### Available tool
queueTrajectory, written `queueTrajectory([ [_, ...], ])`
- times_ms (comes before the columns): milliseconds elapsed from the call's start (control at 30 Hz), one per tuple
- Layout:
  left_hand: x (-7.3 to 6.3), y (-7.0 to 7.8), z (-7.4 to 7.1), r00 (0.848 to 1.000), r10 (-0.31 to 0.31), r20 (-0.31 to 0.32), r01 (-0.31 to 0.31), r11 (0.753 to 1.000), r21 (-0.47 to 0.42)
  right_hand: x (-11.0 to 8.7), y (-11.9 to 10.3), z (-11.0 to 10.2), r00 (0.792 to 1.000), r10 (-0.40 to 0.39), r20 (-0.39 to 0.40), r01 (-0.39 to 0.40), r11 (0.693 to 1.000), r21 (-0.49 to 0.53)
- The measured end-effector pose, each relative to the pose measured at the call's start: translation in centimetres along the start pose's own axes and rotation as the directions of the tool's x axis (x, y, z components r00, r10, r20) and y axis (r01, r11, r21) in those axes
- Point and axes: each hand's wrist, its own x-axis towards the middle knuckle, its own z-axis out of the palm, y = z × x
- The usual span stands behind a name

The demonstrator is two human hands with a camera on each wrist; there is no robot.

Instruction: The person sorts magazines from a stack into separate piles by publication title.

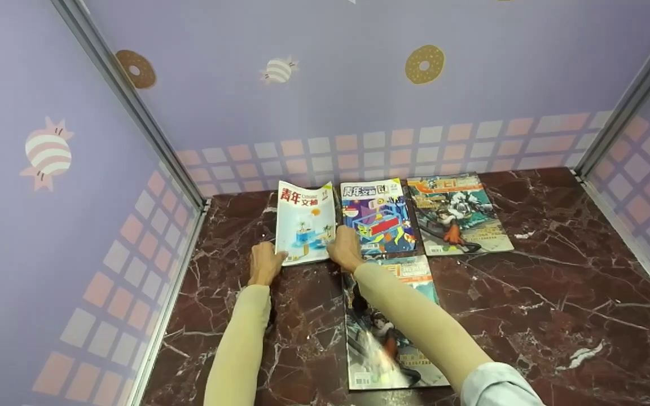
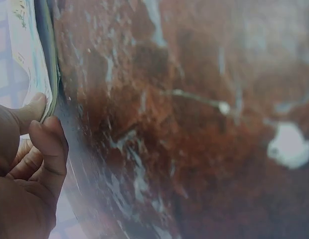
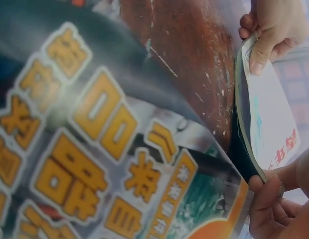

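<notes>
Both hands hold a magazine (image 1: 308, 220) with a pale blue-and-white cover and red title characters. My left hand (image 1: 265, 264) pinches its lower left corner between thumb and fingers, as the left wrist view also shows. At the lower right corner, the right hand (image 1: 347, 248) grips the edge. The near edge of the magazine (image 3: 266, 109) is bowed in the right wrist view, with its page edges showing. Right beside it lies a purple-and-blue magazine (image 1: 378, 223), partly behind the right hand. The right forearm passes over another magazine (image 1: 384, 349) with a comic cover.
A further comic-cover magazine (image 1: 460, 214) lies at the right end of the back row. Everything rests on a dark red marbled tabletop (image 1: 556, 293). Purple patterned panels (image 1: 347, 84) enclose the back and both sides, joined by metal strips at the corners.
</notes>
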Motion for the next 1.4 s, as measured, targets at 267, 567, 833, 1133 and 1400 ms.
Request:
queueTrajectory([
  [267,0.6,-0.8,1.0,1.000,-0.003,0.000,0.003,0.999,0.040,-0.4,-0.5,0.0,1.000,0.025,0.003,-0.026,1.000,0.009],
  [567,0.2,-0.7,1.1,0.999,-0.045,0.011,0.044,0.997,0.059,-0.7,-0.6,0.5,0.998,0.060,0.030,-0.059,0.998,-0.032],
  [833,-0.4,-0.2,1.0,0.997,-0.061,-0.050,0.064,0.997,0.052,-0.7,-0.8,0.7,1.000,0.028,0.008,-0.027,0.996,-0.082],
  [1133,-0.5,-1.4,1.0,0.994,0.011,-0.109,-0.002,0.997,0.076,-0.4,-0.5,0.2,0.999,-0.031,0.034,0.034,0.994,-0.101],
  [1400,-0.9,-1.1,0.7,0.990,0.033,-0.138,-0.018,0.994,0.107,-0.8,0.9,-0.7,0.995,-0.092,0.029,0.093,0.995,-0.036],
])
